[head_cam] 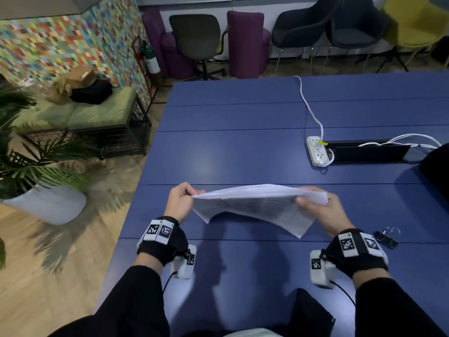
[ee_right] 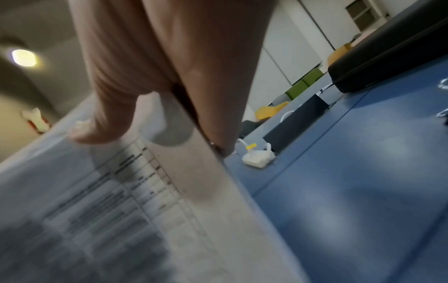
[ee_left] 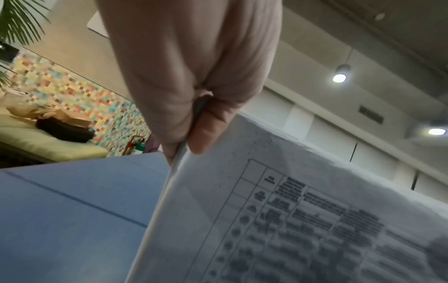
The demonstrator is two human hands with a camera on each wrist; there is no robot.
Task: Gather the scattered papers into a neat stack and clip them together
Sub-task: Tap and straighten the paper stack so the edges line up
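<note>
Head view showed the left hand (head_cam: 179, 203) and right hand (head_cam: 323, 210) pinching a paper stack (head_cam: 252, 205) mid-frame; binder clip (head_cam: 386, 238) lay lower right.

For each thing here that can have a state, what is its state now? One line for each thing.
papers: gathered in one stack, held off the table, sagging, not clipped
left hand: pinches the stack's left edge
right hand: grips the stack's right edge
binder clip: on the table, beside the right wrist, unused
power strip: on the table, a cable plugged in
</note>
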